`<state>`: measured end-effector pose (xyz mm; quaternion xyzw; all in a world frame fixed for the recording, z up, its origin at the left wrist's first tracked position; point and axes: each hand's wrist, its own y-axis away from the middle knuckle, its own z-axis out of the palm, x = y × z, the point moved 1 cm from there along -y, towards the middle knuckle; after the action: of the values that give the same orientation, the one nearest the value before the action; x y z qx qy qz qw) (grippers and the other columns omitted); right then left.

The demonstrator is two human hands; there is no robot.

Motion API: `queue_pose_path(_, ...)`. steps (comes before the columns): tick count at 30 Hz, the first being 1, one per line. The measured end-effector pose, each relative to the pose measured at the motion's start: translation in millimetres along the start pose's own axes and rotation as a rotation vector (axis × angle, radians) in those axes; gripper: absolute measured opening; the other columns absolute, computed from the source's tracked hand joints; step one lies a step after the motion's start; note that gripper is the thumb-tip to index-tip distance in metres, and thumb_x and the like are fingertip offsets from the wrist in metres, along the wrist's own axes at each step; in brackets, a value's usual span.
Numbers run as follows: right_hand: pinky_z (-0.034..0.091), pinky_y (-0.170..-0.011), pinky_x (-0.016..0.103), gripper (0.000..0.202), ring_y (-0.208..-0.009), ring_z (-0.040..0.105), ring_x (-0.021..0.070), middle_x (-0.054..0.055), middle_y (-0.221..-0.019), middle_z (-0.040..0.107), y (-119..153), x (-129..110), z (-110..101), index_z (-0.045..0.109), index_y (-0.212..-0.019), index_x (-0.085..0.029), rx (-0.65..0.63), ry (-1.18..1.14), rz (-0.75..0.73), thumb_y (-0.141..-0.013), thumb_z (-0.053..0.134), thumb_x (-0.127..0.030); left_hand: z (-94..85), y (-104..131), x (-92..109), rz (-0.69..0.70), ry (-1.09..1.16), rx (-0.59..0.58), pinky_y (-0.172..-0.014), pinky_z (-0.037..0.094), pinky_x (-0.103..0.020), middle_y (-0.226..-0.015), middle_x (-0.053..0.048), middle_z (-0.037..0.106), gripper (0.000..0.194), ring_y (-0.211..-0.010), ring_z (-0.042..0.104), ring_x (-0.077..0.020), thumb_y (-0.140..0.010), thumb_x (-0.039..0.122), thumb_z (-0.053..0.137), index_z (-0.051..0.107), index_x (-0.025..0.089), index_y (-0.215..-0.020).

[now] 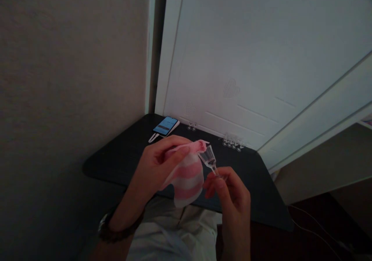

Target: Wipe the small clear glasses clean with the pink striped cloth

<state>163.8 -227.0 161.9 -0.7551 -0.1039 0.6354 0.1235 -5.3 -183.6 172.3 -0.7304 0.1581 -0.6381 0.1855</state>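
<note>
My left hand [162,160] is closed on a pink-and-white striped cloth [188,179], which hangs down below the fingers. A bunched end of the cloth sticks out past my fingertips, close by the rim of a small clear stemmed glass [209,157]. Whether cloth and rim touch, I cannot tell. My right hand [229,191] pinches that glass by its foot and lower stem, with the bowl tilted up and left toward the cloth. Both hands are above the near part of a dark table [124,160].
Several small clear glasses [232,143] stand in a group along the table's back edge, and a few more [192,127] are farther left. A lit phone [166,126] leans on a white object at the back left. A white panel [232,59] rises behind the table.
</note>
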Motion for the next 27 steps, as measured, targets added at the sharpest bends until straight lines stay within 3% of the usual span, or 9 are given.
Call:
queue_pose_path(4,0.041,-0.059,0.024,0.015,-0.063,0.053,0.0106,0.0,-0.078,0.062,0.8,2.1,-0.3,0.06,-0.085,-0.02,0.045,-0.041,-0.035,-0.089,0.05,-0.03,0.4,0.0,-0.5,-0.012,-0.018,0.026,-0.073,0.048,-0.024,-0.09,-0.002,0.071,0.016,-0.083,0.063,-0.0168,-0.082,0.029,0.056,0.069,0.021,-0.086)
queue_pose_path(8,0.043,-0.056,0.023,0.012,-0.066,0.055,0.0092,0.003,-0.104,0.061,-0.9,5.6,-0.4,0.061,-0.086,-0.02,0.145,-0.117,-0.109,-0.088,0.051,-0.026,3.4,0.4,-5.2,0.05,0.009,-0.107,-0.08,0.048,-0.025,-0.095,-0.003,0.069,0.015,-0.09,0.063,-0.0171,-0.083,0.026,0.056,0.069,0.02,-0.085)
queue_pose_path(12,0.044,-0.056,0.024,0.016,-0.093,0.06,0.0194,0.007,-0.118,0.056,-2.3,5.6,-0.1,0.064,-0.084,-0.02,0.082,-0.154,-0.13,-0.088,0.049,-0.025,6.7,-0.3,-9.3,0.11,0.007,-0.247,-0.08,0.047,-0.024,-0.095,-0.003,0.068,0.013,-0.089,0.062,-0.0157,-0.084,0.023,0.056,0.068,0.019,-0.087)
queue_pose_path(15,0.046,-0.061,0.026,0.015,-0.106,0.056,0.0245,0.008,-0.117,0.057,-2.3,3.5,0.1,0.064,-0.085,-0.02,0.036,-0.208,-0.132,-0.087,0.05,-0.025,8.0,-1.5,-9.7,0.128,-0.011,-0.292,-0.081,0.046,-0.024,-0.095,-0.002,0.067,0.014,-0.091,0.061,-0.0152,-0.085,0.023,0.055,0.068,0.019,-0.088)
queue_pose_path(19,0.047,-0.069,0.031,0.012,-0.102,0.057,0.0229,0.007,-0.11,0.061,-3.1,1.7,-0.1,0.063,-0.084,-0.021,0.017,-0.228,-0.128,-0.086,0.052,-0.023,7.6,-3.0,-10.5,0.122,-0.041,-0.301,-0.081,0.045,-0.024,-0.096,-0.001,0.066,0.014,-0.092,0.06,-0.0149,-0.085,0.023,0.055,0.067,0.02,-0.089)
queue_pose_path(24,0.046,-0.082,0.036,0.014,-0.105,0.056,0.0227,0.006,-0.108,0.061,-3.9,4.5,-1.4,0.063,-0.084,-0.021,0.084,-0.182,-0.186,-0.087,0.05,-0.023,2.8,-3.1,-15.8,0.058,-0.107,-0.358,-0.074,0.045,-0.023,-0.091,0.0,0.067,0.012,-0.085,0.06,-0.0151,-0.08,0.02,0.06,0.066,0.02,-0.09)
queue_pose_path(27,0.044,-0.086,0.04,0.014,-0.106,0.055,0.0236,0.006,-0.109,0.06,-3.6,8.0,-0.7,0.064,-0.083,-0.021,0.193,-0.177,-0.242,-0.086,0.05,-0.025,-2.7,-3.5,-20.0,0.007,-0.143,-0.364,-0.071,0.045,-0.022,-0.089,0.0,0.068,0.014,-0.082,0.06,-0.0156,-0.078,0.022,0.06,0.067,0.021,-0.09)
